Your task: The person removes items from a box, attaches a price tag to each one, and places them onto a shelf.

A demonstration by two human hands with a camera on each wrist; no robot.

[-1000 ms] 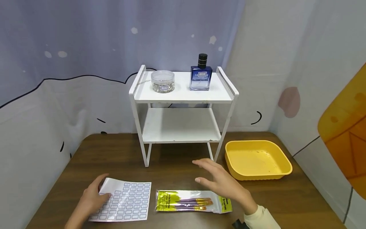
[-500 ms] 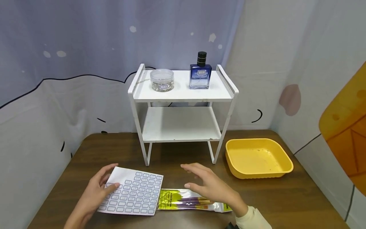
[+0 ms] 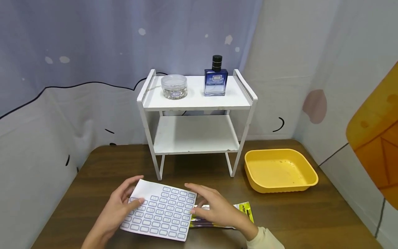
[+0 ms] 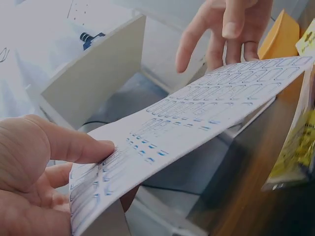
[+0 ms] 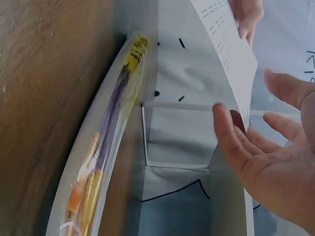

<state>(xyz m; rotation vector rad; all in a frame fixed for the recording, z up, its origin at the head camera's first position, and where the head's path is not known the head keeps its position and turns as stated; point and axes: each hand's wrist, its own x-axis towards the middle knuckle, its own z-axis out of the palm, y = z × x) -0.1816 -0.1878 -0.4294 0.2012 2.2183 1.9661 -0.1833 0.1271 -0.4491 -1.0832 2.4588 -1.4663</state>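
Observation:
My left hand (image 3: 119,205) pinches the left edge of a white sticker sheet (image 3: 158,214), thumb on top and fingers beneath. The sheet is raised off the table and tilted, printed with rows of small blue-framed labels; its upper left part has no labels. At its right edge is my right hand (image 3: 217,209), fingers extended behind the edge and thumb (image 5: 285,88) apart from the sheet in the right wrist view. Whether those fingers touch it I cannot tell. Beneath lies a clear bag of paintbrushes (image 5: 106,123) with purple and gold handles, partly hidden in the head view.
A white two-tier rack (image 3: 196,135) stands behind the hands. On its top are a clear lidded jar (image 3: 174,87) and a blue perfume bottle (image 3: 215,81), each with a small label. At the right sits a yellow tray (image 3: 281,188) on the brown table (image 3: 295,221).
My left hand has lifted the sticker sheet off the table and carried it rightward, over part of the brush bag. My right hand has moved left to the sheet's right edge.

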